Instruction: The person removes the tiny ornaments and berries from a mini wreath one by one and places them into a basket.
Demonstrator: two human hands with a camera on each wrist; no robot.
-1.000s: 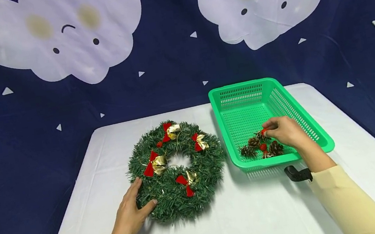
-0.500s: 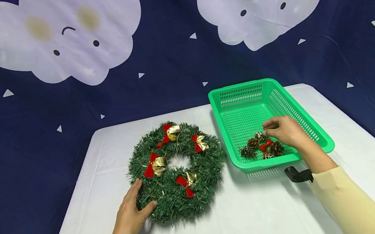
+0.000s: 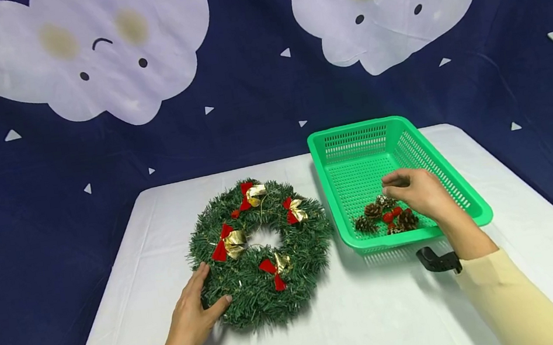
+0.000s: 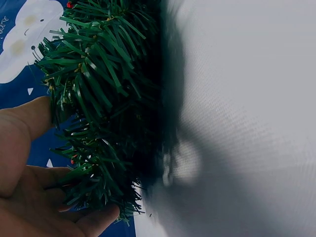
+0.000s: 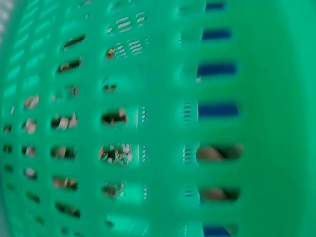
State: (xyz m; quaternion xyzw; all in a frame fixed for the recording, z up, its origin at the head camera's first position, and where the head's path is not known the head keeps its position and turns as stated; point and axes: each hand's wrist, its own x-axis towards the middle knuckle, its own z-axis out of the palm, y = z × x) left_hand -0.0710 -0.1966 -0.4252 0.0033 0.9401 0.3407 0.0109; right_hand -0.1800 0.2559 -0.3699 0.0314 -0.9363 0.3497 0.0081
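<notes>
A green tinsel wreath with several red-and-gold bows lies on the white table. My left hand holds its near left edge, the thumb over the foliage and the fingers round the outer side; in the left wrist view, dark green needles cover some of the fingers. Over the green plastic basket hovers my right hand, thumb and fingers slightly bent, with nothing visible between them. Just below those fingertips sits a frosted pine cone, beside brown pine cones and red berries.
The right wrist view is filled mostly by the basket's slotted wall, blurred, with bits of the cones showing through. White cloth covers the table. Behind it hangs a dark blue backdrop with clouds.
A second ago my right hand held a red berry; now that berry lies beside the other among the cones. The right hand has shifted slightly up and left. My left hand has stayed put.
</notes>
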